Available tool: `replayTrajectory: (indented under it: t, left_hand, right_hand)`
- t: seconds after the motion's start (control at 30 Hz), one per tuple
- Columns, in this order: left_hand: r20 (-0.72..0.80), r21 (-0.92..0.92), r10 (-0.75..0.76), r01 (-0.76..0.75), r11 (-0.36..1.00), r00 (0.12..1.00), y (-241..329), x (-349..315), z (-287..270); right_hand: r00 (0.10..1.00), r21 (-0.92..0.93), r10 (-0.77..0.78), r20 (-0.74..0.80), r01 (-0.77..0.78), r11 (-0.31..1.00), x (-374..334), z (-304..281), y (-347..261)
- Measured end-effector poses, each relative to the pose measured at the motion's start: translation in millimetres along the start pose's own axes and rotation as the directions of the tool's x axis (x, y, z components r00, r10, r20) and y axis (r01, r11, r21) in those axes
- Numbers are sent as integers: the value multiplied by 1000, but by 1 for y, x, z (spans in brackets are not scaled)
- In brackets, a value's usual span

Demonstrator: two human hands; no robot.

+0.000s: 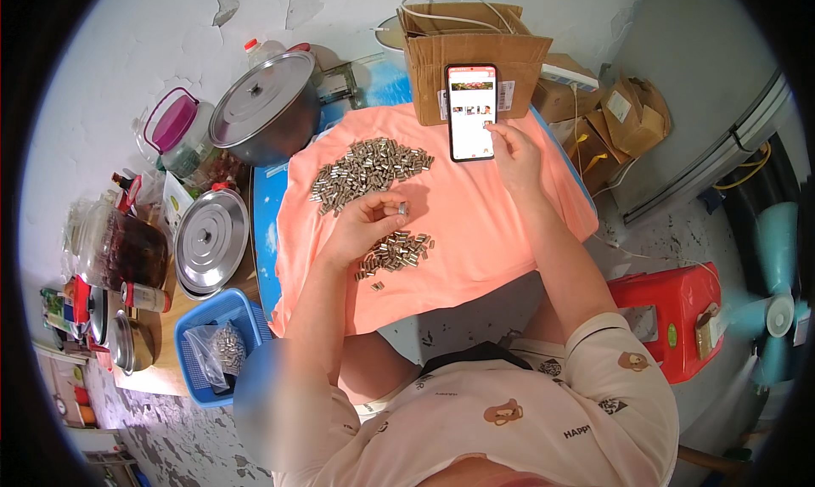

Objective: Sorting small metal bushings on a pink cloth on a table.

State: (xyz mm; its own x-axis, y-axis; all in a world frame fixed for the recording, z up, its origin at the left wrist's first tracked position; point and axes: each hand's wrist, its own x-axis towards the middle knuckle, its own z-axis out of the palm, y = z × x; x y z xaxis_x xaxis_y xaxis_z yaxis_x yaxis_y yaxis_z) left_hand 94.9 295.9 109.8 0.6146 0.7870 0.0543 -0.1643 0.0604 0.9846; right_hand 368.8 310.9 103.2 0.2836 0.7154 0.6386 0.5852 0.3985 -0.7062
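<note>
Pinched between the thumb and fingers of my left hand [367,219] is a small silvery metal cylinder [402,208]. That hand hovers between two heaps of similar pieces: a large far heap [367,171] and a smaller near heap [399,253]. A smartphone [467,105] with a lit screen leans upright against a cardboard box [429,62]. My right hand [518,156] reaches to the phone's lower right side, a fingertip at the screen. It does not grip the phone; its other fingers are partly hidden. An orange cloth [484,241] lies under both heaps.
At left stand a large lidded pot [265,105], a steel lid [210,241], jars, and a blue basket [191,364] holding a bag of metal pieces. On the right are cardboard boxes [635,118], a red stool-like object [671,317] and a blue-bladed fan [777,313].
</note>
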Motion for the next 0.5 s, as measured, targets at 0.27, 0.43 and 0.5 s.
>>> replayTrajectory:
  t: [0.27,0.43,0.5]
  left_hand:
    - [-7,17,-8,8,1000,1000,-2,1,-3]
    - [-7,-1,12,-12,1000,1000,0,1,-1]
    - [-3,-3,17,-17,1000,1000,-3,1,-3]
  right_hand:
    - [999,27,36,-9,-36,999,-1,0,-2]
    - [999,20,40,-16,-40,999,-1,1,1]
    - [999,23,20,-28,-19,1000,-2,1,1]
